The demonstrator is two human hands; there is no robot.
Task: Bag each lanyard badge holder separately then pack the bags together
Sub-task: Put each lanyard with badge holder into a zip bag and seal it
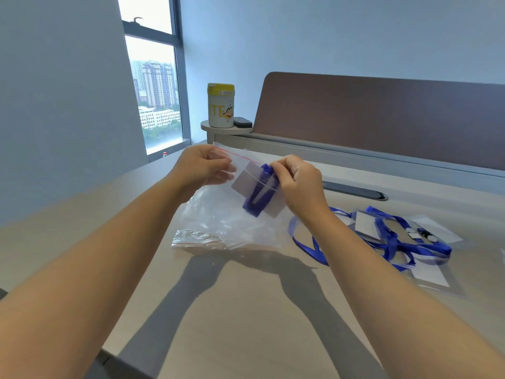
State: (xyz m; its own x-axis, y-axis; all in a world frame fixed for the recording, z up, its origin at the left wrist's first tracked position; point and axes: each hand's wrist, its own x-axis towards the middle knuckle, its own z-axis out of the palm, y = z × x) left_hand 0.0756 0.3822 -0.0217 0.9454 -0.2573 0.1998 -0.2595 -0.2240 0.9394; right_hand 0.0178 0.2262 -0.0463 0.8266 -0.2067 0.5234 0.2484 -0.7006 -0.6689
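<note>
Head view: hands (203,166) (raised) at bag (218,212)

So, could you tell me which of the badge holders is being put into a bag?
The one with its blue lanyard wrapped around it, gripped by the right hand; the others lie loose on the desk.

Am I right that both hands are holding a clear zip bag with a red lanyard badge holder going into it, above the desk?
Not quite: in the head view the lanyard badge holder is blue, not red. The left hand and right hand do hold the clear zip bag above the desk.
</note>
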